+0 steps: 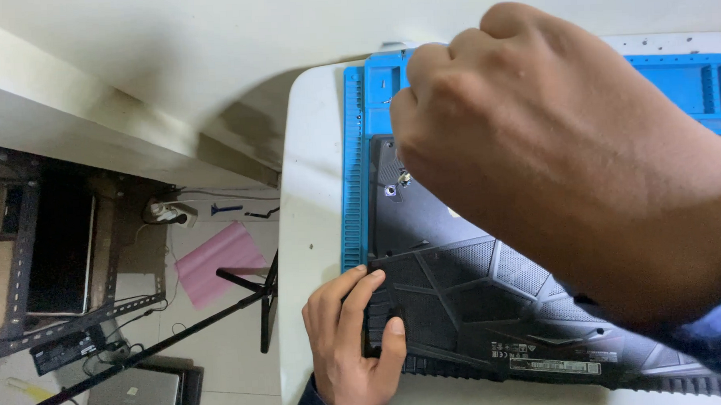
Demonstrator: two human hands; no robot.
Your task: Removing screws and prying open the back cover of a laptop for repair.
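my left hand (353, 338) lies flat, pinning the upturned black laptop (459, 279) on the blue mat (352, 187), at six o'clock on the white surface (312, 188). my right hand (534, 132) is fisted over a corner screw (390, 191) at eleven; whatever it grips is hidden. next calls for steady vertical turning, i judge.

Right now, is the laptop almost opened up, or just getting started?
Looks early. Done: the laptop lies bottom-up on the blue mat on the white table. In hand: the left hand presses on its near corner, while the right hand, closed in a fist, works just above a screw hole; any tool is hidden. Left: the bottom cover is still on.
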